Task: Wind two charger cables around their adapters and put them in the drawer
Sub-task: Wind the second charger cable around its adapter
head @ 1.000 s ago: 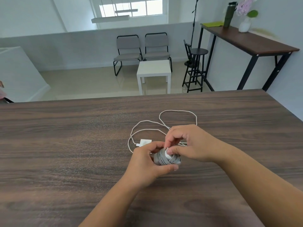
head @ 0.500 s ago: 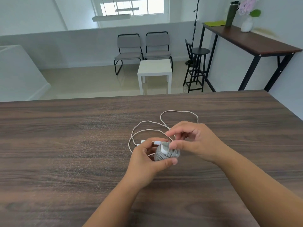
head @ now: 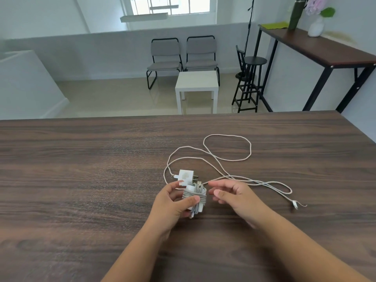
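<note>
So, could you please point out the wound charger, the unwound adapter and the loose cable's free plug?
wound charger (head: 195, 195): head view, on its cable coils.
unwound adapter (head: 185, 175): head view, top face.
free plug (head: 294, 203): head view, connector tip.

On the table (head: 81, 180), the loose adapter (head: 186, 176) sits just behind the wound one (head: 195, 197) (held, perhaps just above the tabletop); its cable (head: 226, 148) sprawls behind and rightward.

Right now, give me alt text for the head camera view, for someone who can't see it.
A person's left hand grips a white adapter with its cable wound around it above a dark wooden table, while the right hand hovers open beside it. Behind the hands, a second white adapter lies on the table with its loose cable sprawled in loops.
</note>
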Available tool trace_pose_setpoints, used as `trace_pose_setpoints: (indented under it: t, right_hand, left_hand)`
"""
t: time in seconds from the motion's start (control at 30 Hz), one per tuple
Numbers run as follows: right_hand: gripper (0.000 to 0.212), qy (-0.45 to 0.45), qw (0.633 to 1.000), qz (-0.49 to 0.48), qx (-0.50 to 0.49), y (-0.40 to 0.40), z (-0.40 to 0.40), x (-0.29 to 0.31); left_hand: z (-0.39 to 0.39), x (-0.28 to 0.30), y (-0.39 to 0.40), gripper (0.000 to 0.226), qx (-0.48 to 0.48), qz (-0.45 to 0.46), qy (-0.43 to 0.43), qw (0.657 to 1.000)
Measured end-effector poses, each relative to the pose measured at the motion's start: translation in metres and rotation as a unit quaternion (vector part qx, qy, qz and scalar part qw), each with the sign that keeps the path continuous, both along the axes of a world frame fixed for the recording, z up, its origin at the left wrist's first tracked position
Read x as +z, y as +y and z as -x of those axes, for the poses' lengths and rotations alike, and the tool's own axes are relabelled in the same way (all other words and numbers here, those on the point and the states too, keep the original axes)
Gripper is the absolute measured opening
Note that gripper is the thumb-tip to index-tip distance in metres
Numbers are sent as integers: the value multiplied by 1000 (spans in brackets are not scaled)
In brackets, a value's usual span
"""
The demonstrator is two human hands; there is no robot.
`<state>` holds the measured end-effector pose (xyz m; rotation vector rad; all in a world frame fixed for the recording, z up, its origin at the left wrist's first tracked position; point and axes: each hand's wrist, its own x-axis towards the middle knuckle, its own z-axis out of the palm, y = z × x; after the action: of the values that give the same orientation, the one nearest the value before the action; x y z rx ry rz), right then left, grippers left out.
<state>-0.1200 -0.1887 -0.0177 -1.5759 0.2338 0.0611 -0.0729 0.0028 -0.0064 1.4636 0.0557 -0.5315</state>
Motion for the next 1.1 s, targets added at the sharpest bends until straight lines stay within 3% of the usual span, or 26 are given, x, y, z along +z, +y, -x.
trace_pose_setpoints:
  t: [0.17, 0.3, 0.5, 0.77, 0.87, 0.97, 1.03, 1.1]
  right_hand:
    - [26, -1, 992, 105, -64, -11, -2, -10]
    - [25, 9, 986, 153, -64, -22, -2, -19]
    - [22, -3, 974, 219, -63, -30, -2, -23]
    - [21, 1, 970, 235, -65, -36, -5, -22]
    - [24, -10, 960, 273, -61, -35, -8, -19]
    - [23, -13, 953, 298, -54, -34, -12, -19]
    - [23, -13, 953, 300, -50, -34, -14, -20]
    - [24, -14, 954, 297, -43, -35, -14, -21]
  left_hand:
    - [5, -10, 22, 67, -68, -89, -26, 993]
    - [4, -13, 25, 47, -117, -173, -94, 973]
    - [-5, -17, 32, 22, -117, -308, -230, 916]
    - [-31, -7, 29, 18, -97, -288, -288, 908]
    - [-52, -3, 18, 28, -140, -317, -361, 866]
    - [-73, 2, 7, 45, -221, -408, -414, 783]
    - [-85, 4, 1, 61, -289, -469, -405, 730]
    - [-93, 4, -1, 72, -329, -504, -374, 705]
